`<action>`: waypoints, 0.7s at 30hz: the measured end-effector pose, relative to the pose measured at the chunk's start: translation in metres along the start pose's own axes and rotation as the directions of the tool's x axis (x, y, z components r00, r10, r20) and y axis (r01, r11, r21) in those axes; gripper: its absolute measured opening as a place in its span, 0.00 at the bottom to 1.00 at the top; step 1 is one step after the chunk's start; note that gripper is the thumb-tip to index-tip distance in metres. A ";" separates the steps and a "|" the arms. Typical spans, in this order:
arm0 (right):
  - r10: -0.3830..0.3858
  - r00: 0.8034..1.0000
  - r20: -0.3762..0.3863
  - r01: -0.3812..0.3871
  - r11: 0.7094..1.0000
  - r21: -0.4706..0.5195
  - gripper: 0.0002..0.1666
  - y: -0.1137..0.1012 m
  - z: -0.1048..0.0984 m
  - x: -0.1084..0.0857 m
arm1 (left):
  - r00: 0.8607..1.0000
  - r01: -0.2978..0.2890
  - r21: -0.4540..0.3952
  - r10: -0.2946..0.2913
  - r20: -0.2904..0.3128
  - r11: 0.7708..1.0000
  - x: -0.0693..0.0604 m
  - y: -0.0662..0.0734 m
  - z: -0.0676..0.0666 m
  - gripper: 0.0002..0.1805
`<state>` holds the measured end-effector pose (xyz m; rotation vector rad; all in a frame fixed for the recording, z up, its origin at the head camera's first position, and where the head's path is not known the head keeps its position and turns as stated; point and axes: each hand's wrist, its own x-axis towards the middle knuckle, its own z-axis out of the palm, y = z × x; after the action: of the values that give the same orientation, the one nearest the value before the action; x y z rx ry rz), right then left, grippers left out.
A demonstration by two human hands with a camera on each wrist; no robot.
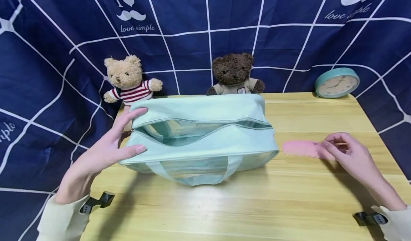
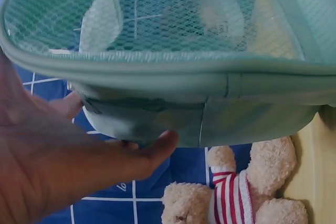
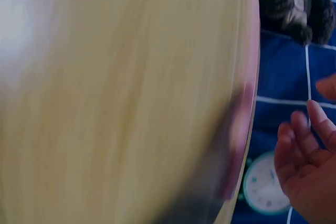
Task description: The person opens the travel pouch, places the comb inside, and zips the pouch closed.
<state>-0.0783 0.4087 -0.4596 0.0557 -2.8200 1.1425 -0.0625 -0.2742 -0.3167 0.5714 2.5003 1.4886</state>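
Observation:
A mint-green zip bag with clear panels and a front handle stands on the table. Its top zip gapes, and the visible inside shows no contents. My left hand spreads across the bag's left end, thumb towards the front and a straight finger over the back part. In the left wrist view that hand lies beside the bag's wall. A pink comb lies flat on the table to the right of the bag. Just over its right end is my right hand. The right wrist view shows this hand with loosely bent fingers, apart from the comb.
Behind the bag sit a tan teddy bear in a striped shirt and a dark brown bear. A teal round clock stands at the back right of the wooden table. Blue printed cloth hangs around the table.

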 end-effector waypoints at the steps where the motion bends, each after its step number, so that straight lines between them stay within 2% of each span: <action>1: -0.007 1.000 0.011 0.007 1.000 -0.004 0.18 0.005 -0.002 0.001 | 0.999 -0.029 0.013 0.028 0.016 1.000 0.001 -0.001 -0.001 0.51; 4: -0.044 0.998 0.041 0.045 0.999 -0.027 0.29 0.018 -0.004 0.003 | 0.996 -0.081 0.043 0.079 0.050 0.996 0.003 -0.003 -0.003 0.55; 7: -0.088 0.994 0.070 0.093 0.993 -0.072 0.39 0.028 -0.004 0.004 | 0.994 -0.086 0.034 0.084 0.070 0.996 0.004 -0.005 -0.004 0.56; 12: -0.084 0.982 0.168 0.111 0.982 -0.155 0.49 0.042 -0.007 0.004 | 0.992 -0.090 0.038 0.086 0.096 0.995 0.004 -0.008 -0.004 0.59; 16: -0.092 0.973 0.212 0.133 0.973 -0.189 0.48 0.049 -0.013 0.009 | 0.991 -0.096 0.044 0.091 0.102 0.994 0.005 -0.010 -0.004 0.59; 21: -0.110 0.959 0.261 0.155 0.975 -0.160 0.40 0.053 -0.018 0.019 | 0.992 -0.091 0.041 0.087 0.087 0.995 0.003 -0.010 -0.005 0.59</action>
<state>-0.0995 0.4589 -0.4815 0.3980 -3.0692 0.9067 -0.0696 -0.2816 -0.3231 0.7470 2.4783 1.4089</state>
